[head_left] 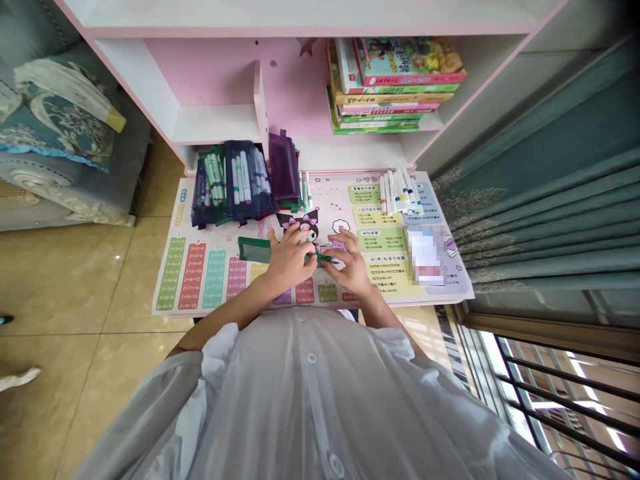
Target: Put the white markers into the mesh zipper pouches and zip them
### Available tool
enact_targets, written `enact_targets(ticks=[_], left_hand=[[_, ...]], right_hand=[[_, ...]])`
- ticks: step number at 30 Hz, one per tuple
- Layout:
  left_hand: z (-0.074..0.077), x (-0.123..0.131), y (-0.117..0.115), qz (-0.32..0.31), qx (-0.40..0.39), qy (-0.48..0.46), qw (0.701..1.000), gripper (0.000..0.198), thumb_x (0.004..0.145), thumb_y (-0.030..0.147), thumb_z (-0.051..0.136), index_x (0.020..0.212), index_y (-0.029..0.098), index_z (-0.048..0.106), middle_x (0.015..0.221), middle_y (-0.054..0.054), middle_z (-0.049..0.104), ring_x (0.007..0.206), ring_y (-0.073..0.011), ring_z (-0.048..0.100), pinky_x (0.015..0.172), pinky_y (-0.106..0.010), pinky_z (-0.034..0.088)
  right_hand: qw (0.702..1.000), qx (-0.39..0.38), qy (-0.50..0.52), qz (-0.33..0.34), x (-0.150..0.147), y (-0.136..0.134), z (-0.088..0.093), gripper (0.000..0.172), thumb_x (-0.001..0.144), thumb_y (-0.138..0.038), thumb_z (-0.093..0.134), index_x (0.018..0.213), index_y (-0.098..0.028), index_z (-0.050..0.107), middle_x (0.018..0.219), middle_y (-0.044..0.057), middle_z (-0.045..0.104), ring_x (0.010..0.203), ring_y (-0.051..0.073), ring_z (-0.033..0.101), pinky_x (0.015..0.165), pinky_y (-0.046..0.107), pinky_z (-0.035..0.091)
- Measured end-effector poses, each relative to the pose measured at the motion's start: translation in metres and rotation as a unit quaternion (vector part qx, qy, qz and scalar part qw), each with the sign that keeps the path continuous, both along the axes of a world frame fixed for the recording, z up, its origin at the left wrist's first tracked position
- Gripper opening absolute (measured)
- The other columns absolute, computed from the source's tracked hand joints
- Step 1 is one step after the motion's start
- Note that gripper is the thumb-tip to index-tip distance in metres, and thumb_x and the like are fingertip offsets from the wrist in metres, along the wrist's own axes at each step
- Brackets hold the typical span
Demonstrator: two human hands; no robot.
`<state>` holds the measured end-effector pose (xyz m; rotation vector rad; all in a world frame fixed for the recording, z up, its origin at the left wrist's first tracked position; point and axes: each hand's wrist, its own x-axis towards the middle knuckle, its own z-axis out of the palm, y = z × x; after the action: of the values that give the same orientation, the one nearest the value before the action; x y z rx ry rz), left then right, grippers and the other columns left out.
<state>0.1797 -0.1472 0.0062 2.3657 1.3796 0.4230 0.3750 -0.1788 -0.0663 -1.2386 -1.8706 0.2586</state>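
While a mesh pouch (254, 250) is being gripped by the left hand (290, 259), a green marker (320, 257) is being pinched by the right hand (349, 261). Both are closed — firmly.

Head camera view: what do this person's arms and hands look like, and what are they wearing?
Both the left hand and right hand are bare, without gloves or rings. Forearms are uncovered, ending at wide, loose sleeves of a thin, pale grey buttoned shirt.

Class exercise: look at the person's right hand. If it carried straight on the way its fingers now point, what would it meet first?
Most likely the green pen, which lies just ahead of the fingertips of the right hand. The fingers look almost on it, though depth is hard to judge from this head view.
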Motion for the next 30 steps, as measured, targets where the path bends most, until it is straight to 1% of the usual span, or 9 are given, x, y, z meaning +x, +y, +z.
enact_targets(ticks=[3,7,13,20,25,30], left_hand=[[0.001,0.001,-0.001,0.002,-0.002,-0.009,1.0,0.011,0.088,0.023,0.059,0.08,0.024,0.068,0.135,-0.005,0.066,0.146,-0.034,0.041,0.117,-0.078,0.016],[0.002,0.0,0.0,0.013,0.0,-0.023,1.0,0.019,0.092,0.024,0.055,0.077,0.023,0.068,0.135,-0.005,0.066,0.146,-0.033,0.042,0.118,-0.077,0.014],[0.001,-0.004,0.0,0.016,-0.016,-0.033,0.999,0.016,0.083,0.021,0.062,0.069,0.023,0.069,0.133,-0.004,0.068,0.145,-0.036,0.042,0.118,-0.077,0.015],[-0.004,-0.01,0.0,0.008,-0.014,-0.035,0.999,0.021,0.087,0.023,0.058,0.07,0.024,0.071,0.137,-0.003,0.065,0.147,-0.0368,0.04,0.117,-0.077,0.018],[-0.006,-0.012,-0.002,0.024,-0.007,-0.041,0.999,0.02,0.087,0.022,0.057,0.072,0.024,0.07,0.138,-0.003,0.065,0.148,-0.0359,0.039,0.116,-0.077,0.018],[-0.006,-0.017,-0.001,0.045,-0.004,-0.033,0.998,0.018,0.086,0.022,0.059,0.072,0.024,0.07,0.14,-0.004,0.063,0.149,-0.0362,0.037,0.114,-0.079,0.017]], right_hand=[[1.0,0.019,-0.023,0.008,-0.002,-0.001,0.006,0.007,0.085,-0.023,0.07,0.089,-0.026,0.075,0.128,0.007,0.063,0.142,0.035,0.043,0.113,0.061,0.046],[0.999,0.018,-0.038,0.003,-0.005,-0.002,0.01,0.006,0.087,-0.027,0.072,0.089,-0.027,0.077,0.127,0.007,0.065,0.14,0.036,0.045,0.112,0.061,0.048],[1.0,-0.012,0.011,0.0,-0.001,-0.001,0.003,0.005,0.087,-0.028,0.073,0.088,-0.029,0.078,0.125,0.006,0.067,0.142,0.034,0.045,0.113,0.063,0.047],[0.999,-0.004,0.035,0.005,0.001,0.001,-0.002,0.004,0.087,-0.031,0.075,0.086,-0.029,0.078,0.124,0.007,0.067,0.142,0.033,0.046,0.113,0.061,0.047],[1.0,-0.008,0.027,0.001,0.002,0.001,-0.002,0.004,0.086,-0.032,0.076,0.086,-0.029,0.078,0.123,0.007,0.068,0.14,0.033,0.048,0.113,0.061,0.048],[0.999,-0.021,0.033,-0.015,0.007,0.0,0.0,0.004,0.086,-0.033,0.075,0.087,-0.03,0.078,0.124,0.006,0.068,0.14,0.033,0.048,0.115,0.063,0.043]])
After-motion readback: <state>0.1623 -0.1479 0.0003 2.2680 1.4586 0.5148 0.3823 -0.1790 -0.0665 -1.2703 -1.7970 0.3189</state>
